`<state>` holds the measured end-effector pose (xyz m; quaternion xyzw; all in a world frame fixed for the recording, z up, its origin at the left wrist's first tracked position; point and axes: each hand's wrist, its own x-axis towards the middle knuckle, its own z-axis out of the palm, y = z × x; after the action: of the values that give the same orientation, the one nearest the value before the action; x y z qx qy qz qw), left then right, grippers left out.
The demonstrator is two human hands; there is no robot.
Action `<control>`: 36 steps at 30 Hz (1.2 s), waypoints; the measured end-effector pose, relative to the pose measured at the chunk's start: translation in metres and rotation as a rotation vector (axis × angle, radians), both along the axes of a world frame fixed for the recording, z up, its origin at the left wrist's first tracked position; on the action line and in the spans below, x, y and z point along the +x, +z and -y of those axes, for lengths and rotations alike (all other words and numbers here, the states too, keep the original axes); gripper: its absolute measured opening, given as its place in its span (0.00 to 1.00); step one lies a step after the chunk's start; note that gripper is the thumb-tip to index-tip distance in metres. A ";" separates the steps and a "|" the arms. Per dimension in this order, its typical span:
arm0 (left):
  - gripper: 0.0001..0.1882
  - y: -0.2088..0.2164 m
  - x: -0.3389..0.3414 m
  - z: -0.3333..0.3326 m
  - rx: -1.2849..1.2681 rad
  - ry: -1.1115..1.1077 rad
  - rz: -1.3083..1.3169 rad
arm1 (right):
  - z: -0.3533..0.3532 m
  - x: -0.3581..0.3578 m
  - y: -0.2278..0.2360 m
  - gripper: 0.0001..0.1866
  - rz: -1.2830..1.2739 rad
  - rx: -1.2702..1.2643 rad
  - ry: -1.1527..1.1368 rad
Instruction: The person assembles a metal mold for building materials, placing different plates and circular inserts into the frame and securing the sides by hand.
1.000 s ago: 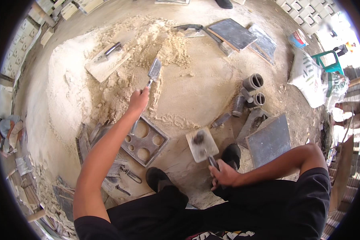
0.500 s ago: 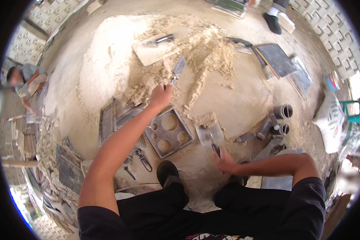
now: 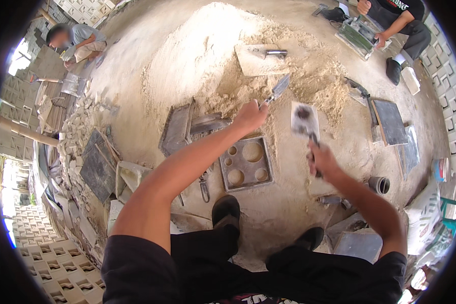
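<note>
My left hand (image 3: 252,115) is closed around the handle of a pointed trowel (image 3: 280,86), whose blade points forward at the edge of the sandy heap (image 3: 233,81). Gripped in my right hand (image 3: 323,161), which is slightly blurred, is a flat rectangular trowel (image 3: 296,127); a dark round patch shows on its blade. Between my arms, on the floor in front of my feet, lies a dark square mould (image 3: 266,182) with several round openings of different sizes.
Another flat trowel (image 3: 276,52) rests on a pale board (image 3: 248,63) at the heap. Grey slabs (image 3: 389,121) and pipe pieces (image 3: 379,185) lie at right, rubble (image 3: 81,134) at left. One co-worker (image 3: 88,40) squats far left; another (image 3: 405,23) handles a green-topped mould (image 3: 357,38) far right.
My right hand has moved forward with the flat trowel, and the sandy lump on its blade no longer shows. The view has shifted; more of the far-right co-worker shows. My left hand keeps the pointed trowel.
</note>
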<state>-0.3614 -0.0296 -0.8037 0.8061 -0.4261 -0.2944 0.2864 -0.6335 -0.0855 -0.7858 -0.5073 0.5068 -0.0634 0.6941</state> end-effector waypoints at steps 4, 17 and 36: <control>0.29 -0.031 -0.001 0.009 -0.052 -0.078 0.068 | -0.087 -0.066 -0.029 0.18 -0.114 0.100 -0.048; 0.29 -0.062 -0.063 0.034 0.106 -0.315 0.084 | -0.191 -0.133 -0.065 0.18 -0.185 0.116 -0.219; 0.27 -0.070 -0.016 0.045 -0.037 -0.216 0.196 | -0.159 -0.103 -0.004 0.18 -0.191 0.079 -0.157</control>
<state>-0.3772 -0.0747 -0.8737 0.7749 -0.5417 -0.2357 0.2248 -0.7361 0.0734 -0.7901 -0.4421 0.6107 -0.0490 0.6551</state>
